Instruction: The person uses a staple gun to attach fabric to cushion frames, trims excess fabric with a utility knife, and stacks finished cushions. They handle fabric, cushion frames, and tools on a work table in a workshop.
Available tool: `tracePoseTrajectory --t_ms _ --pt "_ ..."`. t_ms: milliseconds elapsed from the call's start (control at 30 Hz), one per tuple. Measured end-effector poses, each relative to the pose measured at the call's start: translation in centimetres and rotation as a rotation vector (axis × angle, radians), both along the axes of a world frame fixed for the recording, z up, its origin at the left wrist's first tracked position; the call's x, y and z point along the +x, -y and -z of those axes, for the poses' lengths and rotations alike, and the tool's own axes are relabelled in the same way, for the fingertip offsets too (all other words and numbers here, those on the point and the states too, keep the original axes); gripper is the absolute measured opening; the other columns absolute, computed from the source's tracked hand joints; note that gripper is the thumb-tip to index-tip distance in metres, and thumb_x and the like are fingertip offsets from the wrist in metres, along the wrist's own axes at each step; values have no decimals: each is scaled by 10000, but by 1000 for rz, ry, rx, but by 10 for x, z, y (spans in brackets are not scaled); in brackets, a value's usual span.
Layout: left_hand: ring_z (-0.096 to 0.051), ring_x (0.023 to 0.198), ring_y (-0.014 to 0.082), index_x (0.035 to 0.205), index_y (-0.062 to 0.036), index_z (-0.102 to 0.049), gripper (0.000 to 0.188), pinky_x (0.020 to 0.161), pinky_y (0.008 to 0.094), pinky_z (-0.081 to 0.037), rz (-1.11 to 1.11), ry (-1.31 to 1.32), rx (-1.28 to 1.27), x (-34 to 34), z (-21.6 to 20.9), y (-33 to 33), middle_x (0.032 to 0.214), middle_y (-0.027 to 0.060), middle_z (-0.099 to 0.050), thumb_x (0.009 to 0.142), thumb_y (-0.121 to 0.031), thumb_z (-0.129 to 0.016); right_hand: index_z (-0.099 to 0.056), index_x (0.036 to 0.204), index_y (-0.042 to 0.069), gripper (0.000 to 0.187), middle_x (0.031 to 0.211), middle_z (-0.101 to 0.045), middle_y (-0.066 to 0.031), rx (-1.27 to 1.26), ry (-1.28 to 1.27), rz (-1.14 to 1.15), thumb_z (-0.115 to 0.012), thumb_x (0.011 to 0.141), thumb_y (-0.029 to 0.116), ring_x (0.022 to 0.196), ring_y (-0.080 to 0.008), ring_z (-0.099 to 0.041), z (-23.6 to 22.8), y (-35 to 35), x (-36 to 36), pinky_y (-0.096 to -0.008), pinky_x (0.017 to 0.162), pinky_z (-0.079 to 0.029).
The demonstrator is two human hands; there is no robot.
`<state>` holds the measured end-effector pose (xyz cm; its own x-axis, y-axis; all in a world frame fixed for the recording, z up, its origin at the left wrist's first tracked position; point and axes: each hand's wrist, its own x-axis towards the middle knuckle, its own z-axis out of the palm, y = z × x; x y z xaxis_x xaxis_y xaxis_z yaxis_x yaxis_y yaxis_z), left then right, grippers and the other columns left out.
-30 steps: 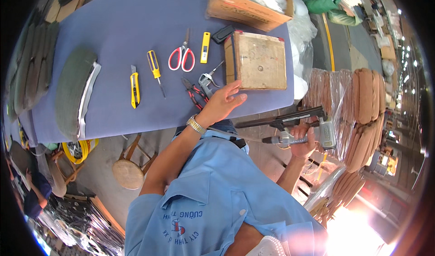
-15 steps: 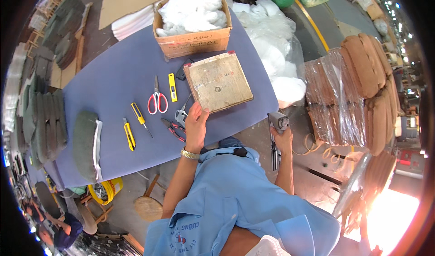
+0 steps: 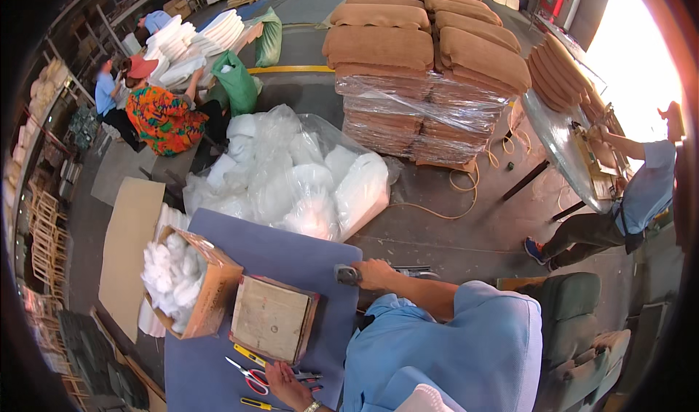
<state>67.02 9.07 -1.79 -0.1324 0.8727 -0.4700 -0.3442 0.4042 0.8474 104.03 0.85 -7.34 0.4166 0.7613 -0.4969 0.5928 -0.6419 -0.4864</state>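
My right hand (image 3: 376,274) is wrapped round a grey staple gun (image 3: 347,274), held beside the table's right edge. Its long metal magazine shows past my wrist. On the blue-topped table (image 3: 287,246), my left hand (image 3: 286,387) is at the near edge of a worn, flat square box (image 3: 272,320), its fingers loosely spread and holding nothing that I can see. Red-and-white handled scissors (image 3: 256,378) lie just left of that hand. A yellow cutter (image 3: 250,354) lies against the box, and a yellow screwdriver (image 3: 256,403) lies nearer. Pliers (image 3: 309,375) are partly hidden beside my hand.
An open cardboard box (image 3: 216,295) of white stuffing stands on the table's left. Beyond lie a clear plastic bag (image 3: 291,175) of white filling and wrapped stacks of brown cushions (image 3: 393,51). A yellow hose (image 3: 437,212) trails over the floor. Co-workers are at left and right.
My view has swung to the right, bringing the cushion stacks and co-workers in. The staple gun stays in my right hand; my left hand remains by the box.
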Motion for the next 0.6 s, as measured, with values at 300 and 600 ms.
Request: tracePoseTrajectory --t_ms 300,600 --pt "-616 700 291 1167 0 -701 364 690 403 -553 287 -72 254 -87 93 -47 828 140 -683 1016 -318 -608 -717 1189 187 386 1033 -747 -224 79 -86 67 -691 813 271 958 -423 -726 3 -7 5 -525 869 -583" --pt "-629 745 270 1165 -9 -701 342 710 392 -551 322 -399 134 -9 62 -82 868 127 -693 987 -298 -655 -700 1237 183 415 1042 -749 -214 6 -95 62 -696 835 285 977 -407 -727 4 -4 12 -518 872 -583"
